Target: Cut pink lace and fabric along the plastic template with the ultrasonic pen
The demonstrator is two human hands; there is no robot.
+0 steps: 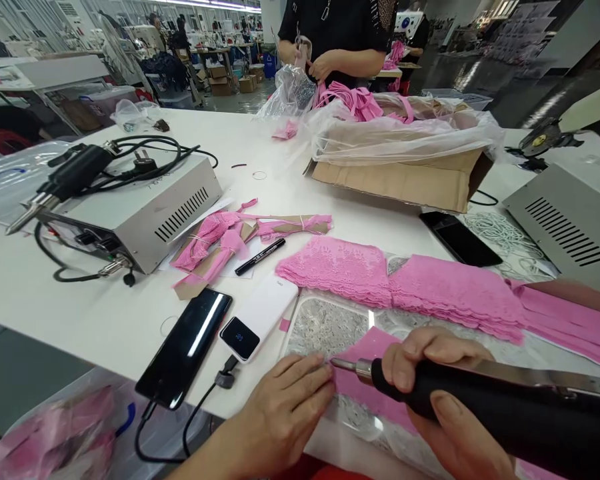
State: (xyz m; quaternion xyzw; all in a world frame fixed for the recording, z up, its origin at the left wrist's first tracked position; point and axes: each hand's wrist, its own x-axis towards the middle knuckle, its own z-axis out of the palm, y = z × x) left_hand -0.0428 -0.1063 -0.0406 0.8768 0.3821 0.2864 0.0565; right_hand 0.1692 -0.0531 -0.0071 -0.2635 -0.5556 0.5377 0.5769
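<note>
My left hand (290, 400) lies flat with fingers stretched out, its fingertips at the edge of a pink fabric piece (370, 345). Wrapped around a black hand-held welding tool (525, 407), my right hand (445, 348) keeps it nearly level. The tool's narrow metal tip points left, close to my left fingertips and over the pink piece; contact with the fabric is unclear. Beneath the piece is a grey patterned, clear-edged mat (325, 323). Just beyond lie two stacks of pink lace pieces (337, 267), side by side, with long pink strips (570, 320) at right.
A white power bank (275, 297), a cabled black phone (185, 347) and a marker (260, 257) lie left. A grey machine box (165, 210) carries a second tool (75, 173). Behind stand a lined carton (395, 180) and a person (337, 33) handling plastic and pink material. Another phone (460, 238) lies right.
</note>
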